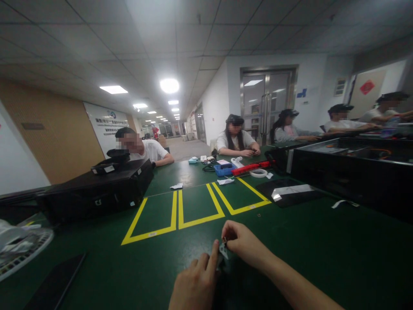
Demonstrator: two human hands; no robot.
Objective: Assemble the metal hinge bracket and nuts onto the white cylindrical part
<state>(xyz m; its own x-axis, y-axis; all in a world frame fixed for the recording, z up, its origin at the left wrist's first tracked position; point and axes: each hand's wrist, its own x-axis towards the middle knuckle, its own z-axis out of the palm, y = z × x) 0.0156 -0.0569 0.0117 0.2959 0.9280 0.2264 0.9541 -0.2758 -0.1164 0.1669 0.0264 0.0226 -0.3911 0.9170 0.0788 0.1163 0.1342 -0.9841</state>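
My left hand (195, 282) is low in the middle of the view, its index finger stretched along a small pale-grey piece, metal by its look, and its thumb hidden. The grey piece (223, 251) has a hole and a pointed lower end, and appears held at that fingertip just above the green table. Right beside it, my right hand (241, 243) is closed in a pinch with thumb and index finger at the upper end of the piece. Something tiny shows between those fingertips, too small to name.
Yellow tape frames (200, 224) mark the green table (129, 275). Black computer cases stand left (97, 193) and right (351, 172). A blue tray (224, 170), a tape roll (258, 173) and a white basket (29, 254) lie around. Several people sit across the table.
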